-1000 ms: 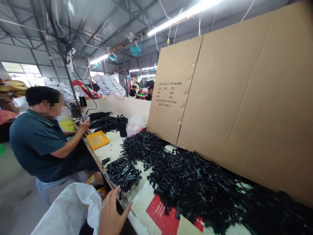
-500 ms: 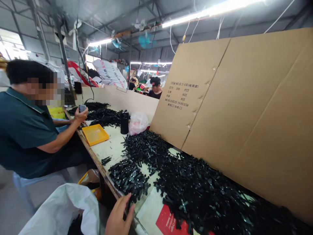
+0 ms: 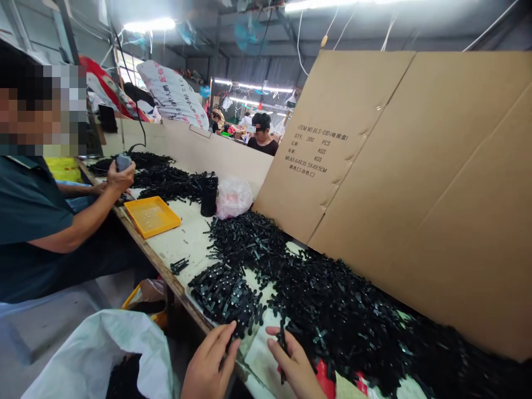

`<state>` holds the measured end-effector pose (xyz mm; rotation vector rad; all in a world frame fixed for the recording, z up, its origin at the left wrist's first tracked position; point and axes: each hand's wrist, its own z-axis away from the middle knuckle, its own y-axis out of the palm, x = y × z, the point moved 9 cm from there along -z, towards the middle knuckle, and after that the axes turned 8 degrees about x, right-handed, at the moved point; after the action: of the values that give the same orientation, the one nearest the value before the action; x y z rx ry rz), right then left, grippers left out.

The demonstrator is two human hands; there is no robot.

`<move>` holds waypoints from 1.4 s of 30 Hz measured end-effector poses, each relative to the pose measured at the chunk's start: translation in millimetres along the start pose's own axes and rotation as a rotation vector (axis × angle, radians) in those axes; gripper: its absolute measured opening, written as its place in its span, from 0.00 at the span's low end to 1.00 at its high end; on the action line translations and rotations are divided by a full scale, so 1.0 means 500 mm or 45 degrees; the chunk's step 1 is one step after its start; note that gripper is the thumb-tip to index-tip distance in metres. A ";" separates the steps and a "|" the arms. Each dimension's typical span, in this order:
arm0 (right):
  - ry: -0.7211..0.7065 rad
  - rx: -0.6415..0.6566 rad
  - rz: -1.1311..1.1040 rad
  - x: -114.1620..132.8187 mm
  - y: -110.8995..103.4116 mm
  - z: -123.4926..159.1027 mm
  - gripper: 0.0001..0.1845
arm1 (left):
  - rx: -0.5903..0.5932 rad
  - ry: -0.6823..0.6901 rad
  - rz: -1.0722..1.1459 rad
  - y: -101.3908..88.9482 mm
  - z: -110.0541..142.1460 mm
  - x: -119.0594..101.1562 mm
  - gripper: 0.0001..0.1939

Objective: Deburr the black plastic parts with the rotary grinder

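Observation:
My left hand (image 3: 211,360) is at the near edge of the table, beside a small heap of black strip-like parts (image 3: 224,296). Its thumb and fingers are apart, and I make out nothing held in them. To its right, my right hand (image 3: 297,366) pinches a slim black part (image 3: 283,349), held roughly upright between thumb and fingers. Behind and to the right of it spreads a much larger pile of similar black parts (image 3: 332,310). Red and white printed material (image 3: 324,377) shows from under this pile.
A cardboard sheet (image 3: 374,194) leans along the table's back. A yellow tray (image 3: 153,217), a plastic bag (image 3: 233,198) and a black bundle (image 3: 209,194) stand farther left. A co-worker's hand (image 3: 120,174) holds a grey object. An open white sack (image 3: 103,338) sits below the table edge.
My right hand has come into view from below, holding a black part. My left hand has shifted slightly right. The view has turned slightly to the right and down.

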<state>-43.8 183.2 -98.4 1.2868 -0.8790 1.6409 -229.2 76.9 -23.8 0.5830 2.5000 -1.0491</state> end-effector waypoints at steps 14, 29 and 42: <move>-0.227 0.089 0.160 0.060 0.074 -0.091 0.23 | 0.042 0.063 0.102 -0.010 -0.088 0.005 0.14; -0.291 0.137 0.465 0.058 0.056 -0.078 0.11 | 0.154 -0.096 0.117 -0.001 -0.107 0.017 0.15; -0.347 0.303 0.532 0.078 0.086 -0.076 0.08 | 0.379 0.172 -0.103 0.067 -0.114 -0.021 0.14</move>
<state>-101.8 208.2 -69.9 1.5967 -1.2083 1.9679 -213.1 137.7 -0.7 0.6610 2.5168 -1.4741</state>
